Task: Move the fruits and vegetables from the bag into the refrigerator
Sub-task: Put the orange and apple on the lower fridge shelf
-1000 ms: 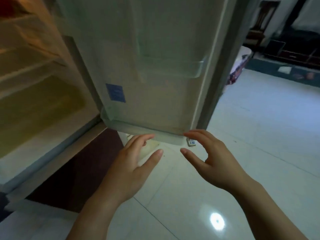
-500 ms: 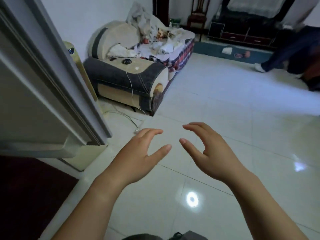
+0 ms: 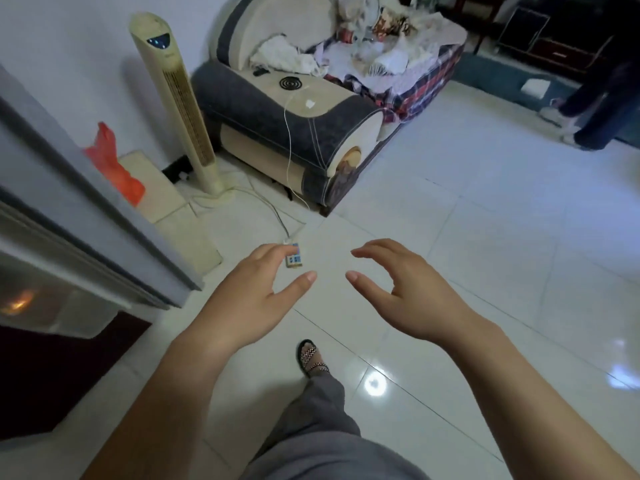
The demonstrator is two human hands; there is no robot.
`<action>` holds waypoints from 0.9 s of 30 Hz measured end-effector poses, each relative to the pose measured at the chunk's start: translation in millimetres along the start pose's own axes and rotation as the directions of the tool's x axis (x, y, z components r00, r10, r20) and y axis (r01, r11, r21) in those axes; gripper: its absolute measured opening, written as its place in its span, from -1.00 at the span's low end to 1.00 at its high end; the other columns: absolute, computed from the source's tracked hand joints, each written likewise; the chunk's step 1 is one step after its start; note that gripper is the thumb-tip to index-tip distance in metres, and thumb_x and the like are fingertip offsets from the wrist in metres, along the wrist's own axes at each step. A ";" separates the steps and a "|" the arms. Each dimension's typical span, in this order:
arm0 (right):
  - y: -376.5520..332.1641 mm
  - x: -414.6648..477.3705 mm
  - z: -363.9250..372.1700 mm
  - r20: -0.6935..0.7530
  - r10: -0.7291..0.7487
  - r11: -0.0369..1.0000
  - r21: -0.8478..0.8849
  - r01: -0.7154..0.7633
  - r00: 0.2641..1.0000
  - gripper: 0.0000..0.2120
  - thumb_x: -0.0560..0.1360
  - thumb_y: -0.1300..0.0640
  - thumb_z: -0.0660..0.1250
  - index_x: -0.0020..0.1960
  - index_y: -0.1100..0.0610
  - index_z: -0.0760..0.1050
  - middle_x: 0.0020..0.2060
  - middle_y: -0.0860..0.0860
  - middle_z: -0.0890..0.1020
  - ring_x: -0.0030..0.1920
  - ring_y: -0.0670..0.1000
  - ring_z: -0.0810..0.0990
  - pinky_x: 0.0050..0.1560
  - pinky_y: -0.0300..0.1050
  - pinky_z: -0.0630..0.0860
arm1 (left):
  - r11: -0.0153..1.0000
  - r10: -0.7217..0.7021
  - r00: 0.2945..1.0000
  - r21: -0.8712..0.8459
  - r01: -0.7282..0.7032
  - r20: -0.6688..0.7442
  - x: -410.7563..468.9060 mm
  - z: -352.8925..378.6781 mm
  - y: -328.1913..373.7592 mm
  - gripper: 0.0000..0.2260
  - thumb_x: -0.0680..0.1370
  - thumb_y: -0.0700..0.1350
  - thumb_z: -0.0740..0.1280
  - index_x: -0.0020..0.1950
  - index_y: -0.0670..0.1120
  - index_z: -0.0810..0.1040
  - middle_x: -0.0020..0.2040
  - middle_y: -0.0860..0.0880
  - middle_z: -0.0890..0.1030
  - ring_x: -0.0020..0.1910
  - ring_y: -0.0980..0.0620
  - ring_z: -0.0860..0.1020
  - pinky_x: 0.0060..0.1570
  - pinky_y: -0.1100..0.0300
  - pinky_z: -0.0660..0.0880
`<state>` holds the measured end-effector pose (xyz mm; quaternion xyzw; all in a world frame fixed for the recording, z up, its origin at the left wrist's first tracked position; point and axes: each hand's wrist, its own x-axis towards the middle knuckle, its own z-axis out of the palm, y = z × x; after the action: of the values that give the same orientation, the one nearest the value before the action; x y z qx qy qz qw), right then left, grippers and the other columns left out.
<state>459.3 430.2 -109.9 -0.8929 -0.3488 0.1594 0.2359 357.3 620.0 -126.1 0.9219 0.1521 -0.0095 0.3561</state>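
Both hands are empty: left hand [image 3: 256,299] and right hand [image 3: 405,292] are held out over the floor [image 3: 485,237], fingers loosely curled, thumbs apart, gripping nothing. Red bag [image 3: 116,168], probably the task's one, sits up-left of them, well apart, on a pale box [image 3: 152,181] beside the refrigerator door [image 3: 69,188], near the tower fan [image 3: 180,105]. It stands roughly upright, crumpled. Left hand is nearer, so the reach goes forward-left. No produce visible.
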 end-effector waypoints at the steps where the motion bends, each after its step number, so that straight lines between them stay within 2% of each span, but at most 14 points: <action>1: 7.3 15.6 -7.2 0.000 0.006 1.000 -0.014 -0.006 1.000 -0.54 0.51 -0.25 0.11 0.31 -0.06 0.38 0.29 -0.14 0.41 0.09 -0.14 0.45 0.03 -0.26 0.39 | 1.000 0.014 0.999 0.010 -0.014 0.032 24.8 3.6 4.1 -0.52 0.50 0.22 0.17 0.37 0.06 0.33 0.34 0.12 0.37 0.20 0.23 0.35 0.15 0.26 0.32; 4: 25.5 61.0 -33.2 0.021 0.033 0.997 -0.065 -0.032 0.999 -0.53 0.52 -0.25 0.08 0.33 -0.05 0.36 0.29 -0.12 0.42 0.19 -0.11 0.43 0.12 -0.24 0.39 | 0.995 0.060 0.989 0.070 -0.069 0.132 93.0 3.4 20.1 -0.48 0.50 0.26 0.13 0.39 0.06 0.30 0.38 0.10 0.35 0.27 0.15 0.38 0.23 0.16 0.37; 7: 39.4 107.5 -53.8 0.032 0.018 0.996 -0.088 -0.016 0.999 -0.52 0.51 -0.26 0.06 0.34 -0.06 0.35 0.30 -0.12 0.41 0.25 -0.10 0.41 0.17 -0.23 0.40 | 0.994 0.073 0.983 0.064 -0.085 0.171 145.4 -6.4 32.2 -0.49 0.52 0.27 0.13 0.41 0.08 0.27 0.39 0.13 0.33 0.28 0.14 0.38 0.22 0.18 0.38; 11: 48.2 165.0 -61.8 -0.003 -0.007 1.000 -0.021 0.007 1.000 -0.54 0.52 -0.24 0.09 0.32 -0.04 0.37 0.28 -0.14 0.42 0.23 -0.12 0.42 0.15 -0.19 0.45 | 0.997 0.000 0.992 0.075 -0.009 0.123 179.3 -27.1 24.9 -0.48 0.51 0.28 0.12 0.41 0.11 0.27 0.38 0.17 0.33 -0.08 0.19 0.46 0.06 0.19 0.43; 12: 47.9 178.5 -60.3 0.016 -0.026 1.000 -0.013 0.026 1.000 -0.54 0.52 -0.23 0.10 0.32 -0.04 0.37 0.28 -0.14 0.42 0.23 -0.12 0.42 0.13 -0.21 0.45 | 0.997 -0.037 0.994 0.070 0.030 0.106 181.4 -33.6 18.2 -0.49 0.51 0.27 0.13 0.41 0.11 0.27 0.37 0.18 0.34 -0.11 0.19 0.45 0.05 0.20 0.42; 15: 40.3 226.0 -50.7 0.119 -0.134 0.991 0.001 0.135 0.984 -0.56 0.53 -0.22 0.10 0.31 -0.03 0.38 0.28 -0.12 0.43 0.22 -0.12 0.42 0.12 -0.28 0.37 | 0.982 -0.179 0.983 0.071 0.177 0.028 183.2 -56.3 -9.2 -0.52 0.52 0.23 0.16 0.40 0.09 0.30 0.37 0.16 0.35 0.10 0.18 0.46 0.13 0.20 0.40; 18: 25.1 280.7 -34.4 0.248 -0.259 0.965 0.032 0.259 0.933 -0.57 0.53 -0.20 0.13 0.30 -0.01 0.40 0.25 -0.10 0.46 0.20 -0.09 0.45 0.13 -0.30 0.31 | 0.932 -0.357 0.933 0.044 0.359 -0.051 182.5 -75.7 -38.8 -0.53 0.52 0.19 0.20 0.39 0.07 0.32 0.36 0.13 0.36 0.20 0.16 0.44 0.18 0.19 0.37; 20: 13.4 316.1 -23.2 0.348 -0.344 0.937 0.068 0.342 0.872 -0.57 0.52 -0.20 0.15 0.30 -0.01 0.40 0.25 -0.10 0.48 0.17 -0.10 0.48 0.15 -0.26 0.35 | 0.890 -0.453 0.885 -0.007 0.455 -0.110 182.2 -83.8 -59.0 -0.54 0.52 0.16 0.23 0.37 0.04 0.34 0.34 0.10 0.38 0.26 0.15 0.39 0.20 0.22 0.33; 22: 5.4 349.1 -15.9 0.434 -0.416 0.904 0.100 0.416 0.799 -0.58 0.52 -0.18 0.17 0.30 -0.01 0.40 0.24 -0.11 0.48 0.20 -0.11 0.46 0.14 -0.28 0.34 | 0.836 -0.549 0.822 -0.097 0.540 -0.151 185.1 -89.2 -72.5 -0.55 0.49 0.19 0.26 0.34 0.07 0.38 0.32 0.11 0.41 0.25 0.16 0.39 0.24 0.17 0.35; 24: 1.2 384.0 -15.7 0.476 -0.474 0.870 0.126 0.476 0.741 -0.60 0.52 -0.15 0.20 0.30 0.00 0.40 0.24 -0.11 0.47 0.22 -0.12 0.44 0.12 -0.32 0.32 | 0.774 -0.633 0.755 -0.172 0.610 -0.170 196.2 -94.0 -79.5 -0.56 0.48 0.22 0.26 0.32 0.09 0.40 0.30 0.11 0.43 0.25 0.14 0.41 0.27 0.07 0.38; 27: -0.2 442.8 -27.7 0.514 -0.533 0.823 0.130 0.553 0.672 -0.60 0.53 -0.13 0.20 0.31 0.00 0.40 0.26 -0.10 0.47 0.21 -0.12 0.44 0.09 -0.33 0.32 | 0.715 -0.699 0.681 -0.202 0.670 -0.216 232.9 -101.5 -81.7 -0.57 0.50 0.17 0.27 0.33 0.05 0.40 0.31 0.06 0.43 0.26 0.09 0.40 0.26 0.10 0.37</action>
<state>784.1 730.9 -139.7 -0.6732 -0.6520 0.3147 0.1506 546.7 807.9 -133.1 0.7694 0.5342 -0.0049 0.3501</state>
